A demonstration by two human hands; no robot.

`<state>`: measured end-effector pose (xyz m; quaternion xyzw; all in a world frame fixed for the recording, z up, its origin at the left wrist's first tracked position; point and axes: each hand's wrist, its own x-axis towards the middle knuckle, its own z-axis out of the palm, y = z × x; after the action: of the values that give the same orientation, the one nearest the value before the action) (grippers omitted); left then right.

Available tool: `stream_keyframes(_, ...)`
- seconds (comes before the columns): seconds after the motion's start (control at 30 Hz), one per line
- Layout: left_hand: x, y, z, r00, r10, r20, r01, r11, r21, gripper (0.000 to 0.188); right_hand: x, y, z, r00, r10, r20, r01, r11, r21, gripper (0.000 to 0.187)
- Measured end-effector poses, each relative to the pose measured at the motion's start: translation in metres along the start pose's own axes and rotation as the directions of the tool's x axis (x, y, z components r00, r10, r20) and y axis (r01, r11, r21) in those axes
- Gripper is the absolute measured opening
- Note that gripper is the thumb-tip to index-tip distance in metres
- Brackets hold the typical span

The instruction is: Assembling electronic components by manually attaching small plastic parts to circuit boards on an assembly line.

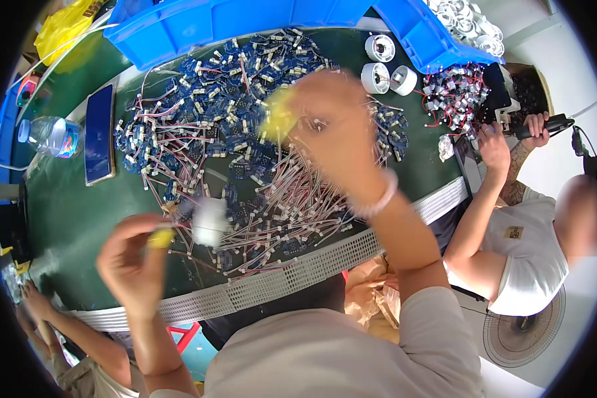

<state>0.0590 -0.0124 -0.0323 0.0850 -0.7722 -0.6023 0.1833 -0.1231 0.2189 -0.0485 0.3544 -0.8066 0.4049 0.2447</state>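
My left hand [134, 262] is at the near left of the bench, with its fingers curled in a pinch and yellow over one fingertip. Just right of it is a blurred white rounded piece [210, 222]; whether a wire links it to my fingers does not show clearly. Smeared by motion, my right hand [331, 126] hangs over a wide pile of small blue circuit boards [245, 73]; yellow covers show at its fingertips, and its grip cannot be made out. Below it lie many thin white and red wire leads [292, 192] with small white connectors.
Blue bins [245, 26] line the far edge, the right one beside white rings [467, 26]. Three white round housings [376, 77] stand near wired parts [454, 96]. A phone [100, 134] and a bottle [50, 136] lie left. Co-workers' hands [494, 146] work at both sides.
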Motion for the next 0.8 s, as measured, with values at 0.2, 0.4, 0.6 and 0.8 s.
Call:
stream_keyframes(0.2, 0.003, -0.037, -0.124, 0.914, -0.001, -0.406, 0.138, 0.941, 0.309, 0.020, 0.036, 0.145, -0.042, 0.965, 0.072, -0.252, -0.226, 0.715, -0.662, 0.016)
stream_keyframes(0.4, 0.029, -0.016, -0.067, 0.864, 0.478, -0.155, -0.015, 0.333, 0.943, 0.040, 0.037, 0.172, -0.050, 0.990, 0.071, -0.123, -0.134, 0.749, -0.649, 0.013)
stream_keyframes(0.6, 0.041, -0.010, 0.040, 0.920, 0.276, 0.279, -0.384, 0.777, 0.498, 0.031, 0.049, 0.172, -0.056, 0.987, 0.077, 0.139, 0.043, 0.714, -0.699, 0.017)
stream_keyframes(0.8, 0.055, -0.026, 0.075, 0.867, 0.245, 0.433, -0.469, 0.692, 0.549, 0.032, 0.057, 0.174, -0.048, 0.975, 0.115, 0.192, 0.018, 0.817, -0.577, 0.014)
